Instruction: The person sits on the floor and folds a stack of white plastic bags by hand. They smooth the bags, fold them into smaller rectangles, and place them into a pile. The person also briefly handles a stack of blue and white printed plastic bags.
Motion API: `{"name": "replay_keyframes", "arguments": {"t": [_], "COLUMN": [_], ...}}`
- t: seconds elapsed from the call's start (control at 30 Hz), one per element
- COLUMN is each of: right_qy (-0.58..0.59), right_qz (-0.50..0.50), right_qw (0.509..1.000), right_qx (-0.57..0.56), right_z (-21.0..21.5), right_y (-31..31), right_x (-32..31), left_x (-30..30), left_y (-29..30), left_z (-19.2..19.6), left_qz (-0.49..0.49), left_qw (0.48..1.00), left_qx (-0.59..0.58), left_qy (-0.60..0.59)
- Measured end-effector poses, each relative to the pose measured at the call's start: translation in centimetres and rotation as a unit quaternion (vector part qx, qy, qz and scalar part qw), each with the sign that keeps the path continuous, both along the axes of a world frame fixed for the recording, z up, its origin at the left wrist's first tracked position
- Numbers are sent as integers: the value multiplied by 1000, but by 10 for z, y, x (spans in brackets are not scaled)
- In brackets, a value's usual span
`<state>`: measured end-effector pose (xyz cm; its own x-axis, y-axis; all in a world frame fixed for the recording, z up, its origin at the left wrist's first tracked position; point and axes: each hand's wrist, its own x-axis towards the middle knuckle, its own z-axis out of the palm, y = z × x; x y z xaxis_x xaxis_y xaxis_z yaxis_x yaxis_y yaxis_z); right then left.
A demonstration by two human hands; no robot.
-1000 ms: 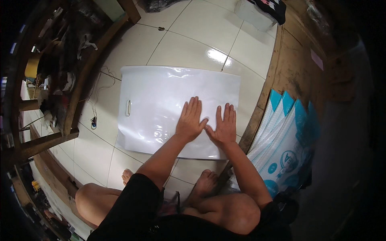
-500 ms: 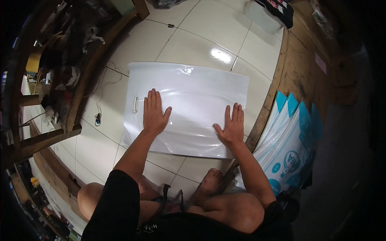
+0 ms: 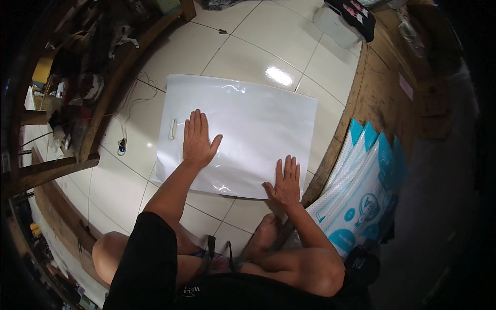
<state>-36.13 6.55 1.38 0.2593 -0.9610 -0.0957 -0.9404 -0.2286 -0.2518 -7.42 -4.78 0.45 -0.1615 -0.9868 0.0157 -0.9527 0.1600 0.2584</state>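
Observation:
A white plastic bag [image 3: 248, 121], shiny and laid flat on the tiled floor, spreads out before me. An oval handle slot [image 3: 173, 129] is cut near its left edge. My left hand [image 3: 198, 142] lies palm down on the bag, right of the slot, its fingers stretched out and the thumb spread. Palm down too, my right hand [image 3: 285, 181] rests on the bag's near right part, by its lower edge, with its fingers extended. Neither hand grips anything. Small creases show along the near edge below my left hand.
Several white and turquoise printed packages [image 3: 356, 191] lean in a fan on the right, against a wooden platform [image 3: 380, 88]. A wooden shelf [image 3: 116, 77] with clutter stands left. Thin string [image 3: 129, 111] lies on the floor beside it. A translucent box [image 3: 336, 26] sits far right.
My right hand has slid toward me and slightly left over the bag. The ripples across the bag's middle have flattened. My left hand stays at nearly the same place.

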Motion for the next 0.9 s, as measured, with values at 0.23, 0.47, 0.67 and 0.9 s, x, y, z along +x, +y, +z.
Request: {"name": "replay_keyframes", "arguments": {"t": [0.23, 0.47, 0.67, 0.9], "right_qy": [-3, -1, -6, 37], "right_qz": [-1, -3, -6, -3], "right_qw": [1000, 1000, 1000, 999], "right_qx": [0, -15, -16, -30], "right_z": [3, 5, 7, -2], "right_y": [0, -1, -2, -1], "right_x": [1, -2, 4, 0], "left_x": [-1, -10, -117, -143], "left_y": [0, -1, 61, 91], "left_z": [-1, 3, 0, 10], "left_qz": [2, 13, -165, -182], "left_qw": [1000, 999, 938, 961], "left_qx": [-1, -16, 11, 57], "left_qy": [-13, 25, 303, 198]}}
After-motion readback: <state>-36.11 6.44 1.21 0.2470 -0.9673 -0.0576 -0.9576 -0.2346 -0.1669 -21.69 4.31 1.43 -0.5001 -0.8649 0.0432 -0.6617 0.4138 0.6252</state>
